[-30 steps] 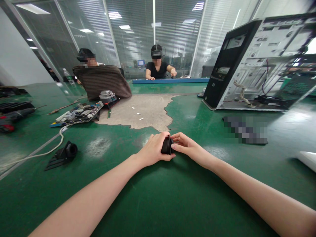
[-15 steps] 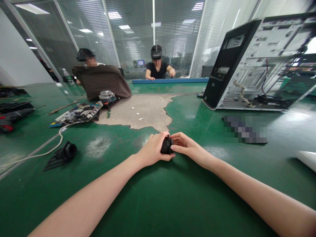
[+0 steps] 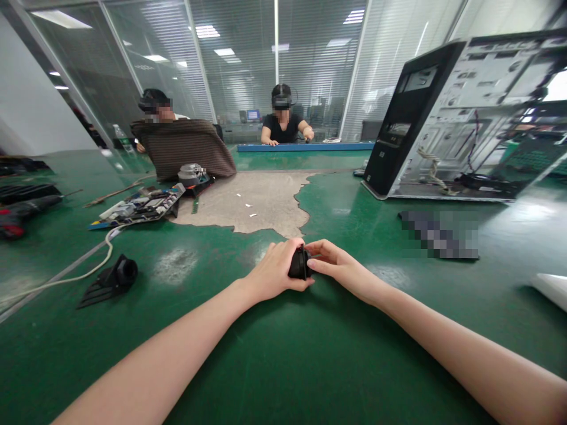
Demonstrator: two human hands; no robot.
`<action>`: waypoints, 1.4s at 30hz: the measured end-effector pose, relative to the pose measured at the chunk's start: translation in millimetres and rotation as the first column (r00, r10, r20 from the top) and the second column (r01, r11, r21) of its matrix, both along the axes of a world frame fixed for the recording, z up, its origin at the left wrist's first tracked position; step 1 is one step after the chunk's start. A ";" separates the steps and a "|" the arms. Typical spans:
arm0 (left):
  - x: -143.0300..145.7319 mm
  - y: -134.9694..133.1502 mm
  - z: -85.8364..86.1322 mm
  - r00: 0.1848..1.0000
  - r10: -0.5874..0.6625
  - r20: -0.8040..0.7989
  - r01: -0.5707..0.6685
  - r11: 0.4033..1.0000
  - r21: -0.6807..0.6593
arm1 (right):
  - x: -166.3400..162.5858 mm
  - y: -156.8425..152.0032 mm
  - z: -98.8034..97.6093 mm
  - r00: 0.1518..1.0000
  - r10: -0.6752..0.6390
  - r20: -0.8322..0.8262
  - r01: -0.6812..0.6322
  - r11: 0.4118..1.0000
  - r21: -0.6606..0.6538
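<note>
A small black round part with a flange-like rim (image 3: pixel 297 264) is held just above the green table, in the middle of the view. My left hand (image 3: pixel 275 265) wraps round it from the left, thumb underneath and fingers over the top. On the other side my right hand (image 3: pixel 335 260) grips its right end between thumb and fingertips. Both hands cover much of the part, so its exact kind cannot be made out. To the left lies a black plastic piece with a round opening and a slatted base (image 3: pixel 116 276), touched by neither hand.
An opened computer tower (image 3: pixel 419 130) stands at the right. A circuit board assembly (image 3: pixel 142 206) and a white cable (image 3: pixel 108 245) lie at the left, near a brown cloth-covered object (image 3: pixel 188 147). A red-and-black tool (image 3: pixel 26 206) is at the far left. Two people sit across the table.
The view has shifted very slightly. Both hands keep nearly the same hold on the black round part.
</note>
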State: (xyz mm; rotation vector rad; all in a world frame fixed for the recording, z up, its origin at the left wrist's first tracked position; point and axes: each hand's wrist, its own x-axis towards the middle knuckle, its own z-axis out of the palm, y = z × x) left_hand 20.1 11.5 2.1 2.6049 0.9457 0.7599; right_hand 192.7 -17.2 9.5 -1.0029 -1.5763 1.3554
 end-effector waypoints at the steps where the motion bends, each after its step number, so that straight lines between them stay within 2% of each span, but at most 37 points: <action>1: -0.2 0.1 -0.2 1.000 0.000 0.000 0.000 1.000 0.003 | 0.3 -0.1 0.7 1.000 0.024 -0.008 -0.024 1.000 -0.007; 6: -0.7 0.8 -1.0 1.000 -0.001 -0.013 0.001 1.000 0.016 | 0.8 -3.2 6.3 0.989 0.130 -0.075 -0.132 0.991 -0.027; 14: 0.0 -0.4 0.8 1.000 0.000 -0.010 0.000 1.000 0.008 | 0.9 -0.8 0.3 1.000 -0.003 -0.013 0.003 1.000 0.001; 22: 0.4 0.1 0.3 1.000 0.013 -0.006 -0.013 1.000 0.004 | 1.7 -2.9 5.6 0.990 0.122 -0.070 -0.124 0.992 -0.023; 29: 0.6 0.1 -0.3 1.000 0.002 0.006 -0.002 1.000 0.008 | -1.5 -2.4 4.6 1.000 -0.009 -0.020 0.009 1.000 0.014; 36: 0.3 -0.3 -0.2 1.000 0.005 0.006 -0.005 1.000 -0.010 | 0.9 -2.5 4.4 0.992 0.113 -0.057 -0.113 0.994 -0.002; 42: 0.4 -0.1 -0.8 1.000 0.005 0.000 -0.005 1.000 0.005 | -1.9 -3.7 5.0 0.999 0.024 -0.039 -0.023 0.999 0.024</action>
